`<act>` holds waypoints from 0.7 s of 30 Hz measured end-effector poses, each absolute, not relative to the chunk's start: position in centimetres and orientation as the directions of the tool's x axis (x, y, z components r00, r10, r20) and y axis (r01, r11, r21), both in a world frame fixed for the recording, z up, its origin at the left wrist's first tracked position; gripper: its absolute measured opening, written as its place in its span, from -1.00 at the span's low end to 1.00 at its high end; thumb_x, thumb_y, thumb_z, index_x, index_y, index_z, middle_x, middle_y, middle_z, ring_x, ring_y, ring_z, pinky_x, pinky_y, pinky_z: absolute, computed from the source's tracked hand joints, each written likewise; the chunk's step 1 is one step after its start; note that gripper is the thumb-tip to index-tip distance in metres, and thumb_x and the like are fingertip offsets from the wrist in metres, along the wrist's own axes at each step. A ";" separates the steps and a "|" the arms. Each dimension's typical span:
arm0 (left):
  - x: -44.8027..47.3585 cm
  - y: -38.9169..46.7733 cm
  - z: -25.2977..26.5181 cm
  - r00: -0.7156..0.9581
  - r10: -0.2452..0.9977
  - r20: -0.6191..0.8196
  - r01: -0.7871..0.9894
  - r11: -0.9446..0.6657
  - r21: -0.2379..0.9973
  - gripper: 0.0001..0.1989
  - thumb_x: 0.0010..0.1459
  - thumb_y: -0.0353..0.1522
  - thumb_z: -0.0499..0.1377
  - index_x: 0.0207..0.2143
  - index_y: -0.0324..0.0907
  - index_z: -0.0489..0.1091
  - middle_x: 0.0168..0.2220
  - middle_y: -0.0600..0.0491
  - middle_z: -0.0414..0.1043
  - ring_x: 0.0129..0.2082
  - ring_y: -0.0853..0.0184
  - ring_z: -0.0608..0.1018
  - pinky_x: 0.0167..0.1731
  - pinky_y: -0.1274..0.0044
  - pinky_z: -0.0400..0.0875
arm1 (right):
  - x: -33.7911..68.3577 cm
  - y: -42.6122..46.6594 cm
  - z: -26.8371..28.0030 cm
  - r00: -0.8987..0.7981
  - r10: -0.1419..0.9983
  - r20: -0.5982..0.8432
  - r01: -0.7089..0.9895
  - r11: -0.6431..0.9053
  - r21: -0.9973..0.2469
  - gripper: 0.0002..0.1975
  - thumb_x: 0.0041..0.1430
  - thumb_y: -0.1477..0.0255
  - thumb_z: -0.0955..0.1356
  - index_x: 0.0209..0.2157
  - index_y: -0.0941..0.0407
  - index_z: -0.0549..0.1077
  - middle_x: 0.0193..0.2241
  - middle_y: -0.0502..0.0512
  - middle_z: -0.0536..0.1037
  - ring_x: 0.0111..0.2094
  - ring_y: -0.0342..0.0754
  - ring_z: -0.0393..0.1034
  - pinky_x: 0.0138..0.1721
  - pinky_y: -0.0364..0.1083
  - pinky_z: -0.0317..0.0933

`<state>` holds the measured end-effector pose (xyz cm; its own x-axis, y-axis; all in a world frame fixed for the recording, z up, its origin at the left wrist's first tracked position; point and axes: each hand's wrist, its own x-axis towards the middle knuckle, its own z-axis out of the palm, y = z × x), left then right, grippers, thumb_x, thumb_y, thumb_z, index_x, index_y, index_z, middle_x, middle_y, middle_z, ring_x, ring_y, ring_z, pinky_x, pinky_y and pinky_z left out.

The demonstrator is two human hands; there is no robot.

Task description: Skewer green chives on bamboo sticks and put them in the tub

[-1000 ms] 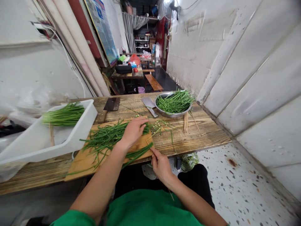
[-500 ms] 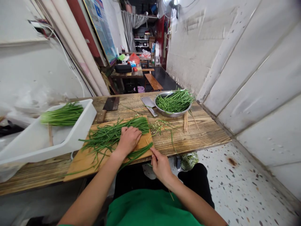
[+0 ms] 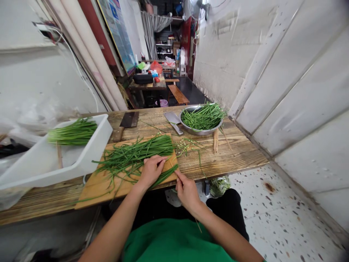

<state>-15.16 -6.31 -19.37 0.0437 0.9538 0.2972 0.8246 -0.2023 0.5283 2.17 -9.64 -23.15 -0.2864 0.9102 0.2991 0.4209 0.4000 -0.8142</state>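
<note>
On the wooden cutting board point(image 3: 94, 193) lies a loose pile of garlic chives point(image 3: 136, 151). My left hand point(image 3: 152, 171) is at the near side of the pile, thumb and fingers pinched around what looks like a chive end. A smaller bunch of chives point(image 3: 167, 175) lies below it along the board's near edge, partly covered by that hand. My right hand point(image 3: 188, 191) is closed around a thin bamboo skewer point(image 3: 199, 225) at the board's right corner. The skewer's tip meets the end of the small bunch; whether it pierces the stalks I cannot tell.
A steel bowl point(image 3: 188, 129) of chives stands at the back right, beside a cleaver point(image 3: 174, 122) and a bundle of skewers point(image 3: 215, 141). A second, dark-bladed cleaver point(image 3: 129, 119) lies behind the board. At left is a white tray point(image 3: 102, 134) holding more chives point(image 3: 73, 133).
My left hand has slid off the top of the chive pile toward its near side, and its thumb and fingers have come together. My right hand stays in place with the skewer.
</note>
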 end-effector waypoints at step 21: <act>-15.6 -6.4 -20.2 0.084 0.919 0.385 0.834 -0.276 0.477 -0.75 0.18 -0.34 -0.01 -0.20 -0.11 0.44 -0.33 0.05 0.44 -0.28 0.35 0.44 -0.27 0.48 0.16 | 2.2 -9.6 -22.8 -0.308 0.901 0.305 0.434 0.418 -0.798 -0.60 0.13 0.54 0.12 -0.05 0.28 0.40 -0.59 0.11 0.52 -0.56 -0.09 0.40 -0.42 -0.17 0.29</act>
